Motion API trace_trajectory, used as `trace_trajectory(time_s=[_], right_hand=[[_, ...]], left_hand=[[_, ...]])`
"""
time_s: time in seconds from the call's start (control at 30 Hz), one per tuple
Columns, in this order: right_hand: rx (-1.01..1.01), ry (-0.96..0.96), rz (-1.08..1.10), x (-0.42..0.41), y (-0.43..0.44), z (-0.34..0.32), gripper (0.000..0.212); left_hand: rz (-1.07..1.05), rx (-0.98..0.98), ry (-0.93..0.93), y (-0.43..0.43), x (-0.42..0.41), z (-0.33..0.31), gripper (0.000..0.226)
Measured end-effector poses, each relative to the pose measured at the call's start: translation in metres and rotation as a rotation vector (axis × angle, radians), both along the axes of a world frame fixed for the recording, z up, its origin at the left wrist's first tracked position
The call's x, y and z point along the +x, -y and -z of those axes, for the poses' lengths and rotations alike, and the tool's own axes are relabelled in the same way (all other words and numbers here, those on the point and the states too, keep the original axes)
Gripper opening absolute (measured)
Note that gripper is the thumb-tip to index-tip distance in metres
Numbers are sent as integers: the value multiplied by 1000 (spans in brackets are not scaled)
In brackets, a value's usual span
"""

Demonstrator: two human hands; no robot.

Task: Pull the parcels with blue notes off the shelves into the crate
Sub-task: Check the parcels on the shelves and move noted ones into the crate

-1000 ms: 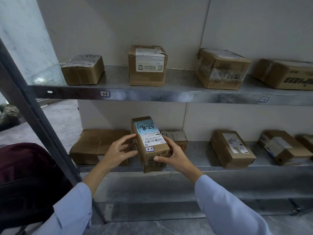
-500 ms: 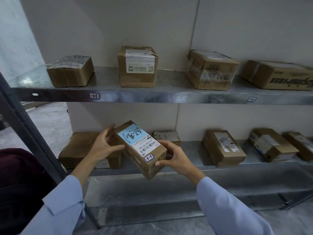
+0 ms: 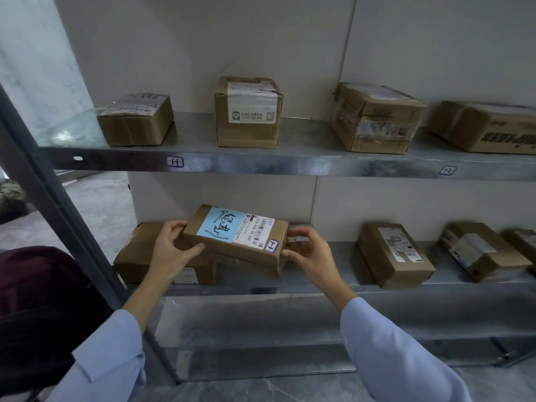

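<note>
blue-note parcel held up in front of the lower shelf, both hands on it

metal rack (image 3: 290, 165) fills the view, four brown boxes along its top shelf from 11 to 2 o'clock. dark red bag (image 3: 43, 285) at 8 o'clock. the parcel (image 3: 237, 252) sits tilted around 7 o'clock, in front of a flat box (image 3: 136, 256) and a blurry small box (image 3: 301, 227) that crowd it from behind. left hand (image 3: 171, 250) grips its left end, right hand (image 3: 311, 256) pinches the right end. more parcels on the lower shelf (image 3: 342, 265) at 4 o'clock. blue note (image 3: 219, 224) has handwriting i can't read, the barcode label beside it ends 00-030, and the corner sticker (image 3: 271, 245) says 1-1, same as the shelf tag (image 3: 175, 161).
</note>
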State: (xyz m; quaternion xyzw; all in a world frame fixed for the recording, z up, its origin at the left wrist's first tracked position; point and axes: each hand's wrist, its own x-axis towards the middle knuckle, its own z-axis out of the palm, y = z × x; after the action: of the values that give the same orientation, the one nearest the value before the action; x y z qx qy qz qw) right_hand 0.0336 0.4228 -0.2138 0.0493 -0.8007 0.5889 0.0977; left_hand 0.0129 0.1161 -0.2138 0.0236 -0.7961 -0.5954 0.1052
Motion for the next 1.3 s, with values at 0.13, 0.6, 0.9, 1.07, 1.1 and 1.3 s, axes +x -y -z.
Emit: trace_trajectory(time_s=[0.13, 0.6, 0.9, 1.07, 1.1, 1.3], right_hand=[[44, -4, -49, 1, 4, 1, 38], [48, 85, 61, -2, 16, 11, 94], [84, 82, 30, -5, -4, 4, 86], [80, 84, -10, -2, -6, -1, 84], [88, 83, -12, -2, -6, -1, 88], [126, 71, -15, -5, -4, -1, 94]], left_hand=[[-5, -58, -34, 3, 5, 7, 68], [153, -54, -86, 1, 26, 3, 63], [268, -43, -25, 8, 30, 2, 70], [260, -103, -6, 6, 31, 1, 83], [284, -115, 18, 7, 30, 1, 87], [485, -171, 112, 2, 33, 4, 91]])
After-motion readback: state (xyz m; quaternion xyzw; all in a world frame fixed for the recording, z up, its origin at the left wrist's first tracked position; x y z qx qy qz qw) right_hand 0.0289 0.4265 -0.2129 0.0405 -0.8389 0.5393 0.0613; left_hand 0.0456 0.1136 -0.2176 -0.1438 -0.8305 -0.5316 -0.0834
